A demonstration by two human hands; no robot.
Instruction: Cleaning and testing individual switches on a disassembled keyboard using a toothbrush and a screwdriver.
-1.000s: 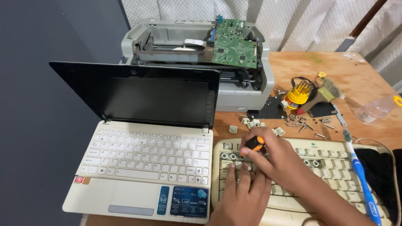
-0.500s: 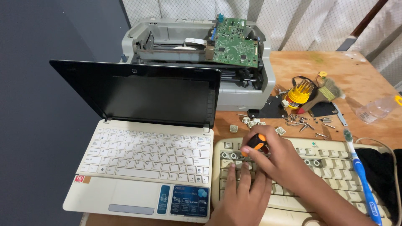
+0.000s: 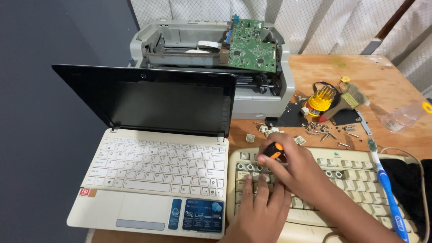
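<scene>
Beige keyboard lay directly under both hands; right hand clenched a screwdriver, tip down, left hand spread flat, steadying keys

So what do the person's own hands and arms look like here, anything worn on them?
Both are bare. The left hand and right hand show no gloves, rings or bands. The right forearm runs bare to the bottom edge of the picture, with no sleeve, watch or strap in view. Of the left arm, hardly more than the hand and wrist shows, also uncovered.
</scene>
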